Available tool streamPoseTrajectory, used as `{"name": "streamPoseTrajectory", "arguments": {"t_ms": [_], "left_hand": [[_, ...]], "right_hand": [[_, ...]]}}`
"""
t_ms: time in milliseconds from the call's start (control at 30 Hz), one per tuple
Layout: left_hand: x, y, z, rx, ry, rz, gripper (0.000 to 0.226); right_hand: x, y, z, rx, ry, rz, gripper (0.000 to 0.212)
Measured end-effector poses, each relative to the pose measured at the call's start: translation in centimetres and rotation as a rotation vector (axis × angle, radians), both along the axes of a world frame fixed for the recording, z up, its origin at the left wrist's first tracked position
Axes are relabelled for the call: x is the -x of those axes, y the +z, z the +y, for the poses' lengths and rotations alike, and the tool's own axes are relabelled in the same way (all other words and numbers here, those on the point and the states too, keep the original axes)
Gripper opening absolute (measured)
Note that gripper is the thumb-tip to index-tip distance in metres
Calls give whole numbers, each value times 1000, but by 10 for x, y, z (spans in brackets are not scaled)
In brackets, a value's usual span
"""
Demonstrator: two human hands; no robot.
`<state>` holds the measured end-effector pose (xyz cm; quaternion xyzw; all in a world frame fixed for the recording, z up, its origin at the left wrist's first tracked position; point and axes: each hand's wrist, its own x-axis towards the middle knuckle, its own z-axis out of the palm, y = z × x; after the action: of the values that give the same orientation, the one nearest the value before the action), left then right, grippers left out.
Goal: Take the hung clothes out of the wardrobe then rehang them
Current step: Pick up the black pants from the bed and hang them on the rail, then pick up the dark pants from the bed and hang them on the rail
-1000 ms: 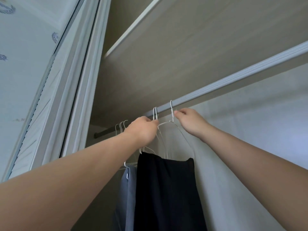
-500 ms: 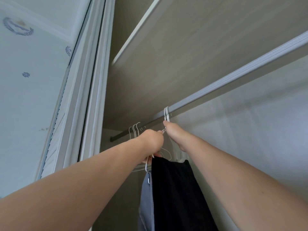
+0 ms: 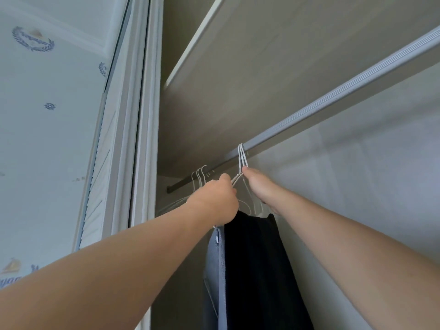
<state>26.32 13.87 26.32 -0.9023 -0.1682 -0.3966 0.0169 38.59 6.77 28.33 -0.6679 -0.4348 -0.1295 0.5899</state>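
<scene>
Wardrobe is open. Shelf runs overhead, with the rail just under it.

Black garment hangs toward the rail's left end. Grey-blue garment is touching its left side. Both are folded over wire and hang long and limp. My read is that they're soft, light and free to swing. The black one looks the heavier.

Left hand: the grip is closed round the wires just below the necks, with strands coming out of the top of the fist.

Right hand: the thumb tip is on the necks right under the hooks. The fingers are hidden behind, so I can't tell whether the grip is a full pinch.

Hangers: about three white wire hooks bunched together over the rail, still seated. Spare hangers sit nearer the left end, close by but apart.

Handling, as judgement:
- Thin wire is springy and bends easily, and the hooks tangle with each other.
- Take hold at the necks, not the cloth. Cloth draped over smooth wire will likely slide off if tilted.
- Lift the hooks straight up to clear the rail, and keep the bars level.
- Keep the bunch together so the necks don't splay.
- Main risk is a hook snagging the spare set on the way out.
</scene>
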Motion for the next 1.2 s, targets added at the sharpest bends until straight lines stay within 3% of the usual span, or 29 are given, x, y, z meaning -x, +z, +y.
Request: {"name": "streamPoseTrajectory", "arguments": {"t_ms": [133, 267, 367, 533, 800, 1200], "left_hand": [[41, -13, -1, -314, 138, -71, 45], [97, -42, 5, -375, 117, -225, 56], [147, -81, 16, -379, 156, -264, 61], [236, -153, 43, -328, 219, -208, 73], [421, -291, 81, -157, 340, -89, 71], [724, -459, 65, 197, 889, 105, 74]], "right_hand": [[27, -13, -10, -48, -124, -164, 51], [73, -45, -18, -160, -178, -286, 54], [113, -83, -16, -101, -227, -439, 55], [189, -159, 2, 116, -207, -548, 57], [343, -282, 41, 350, 57, -632, 63], [614, -445, 135, 573, 569, -688, 68]]}}
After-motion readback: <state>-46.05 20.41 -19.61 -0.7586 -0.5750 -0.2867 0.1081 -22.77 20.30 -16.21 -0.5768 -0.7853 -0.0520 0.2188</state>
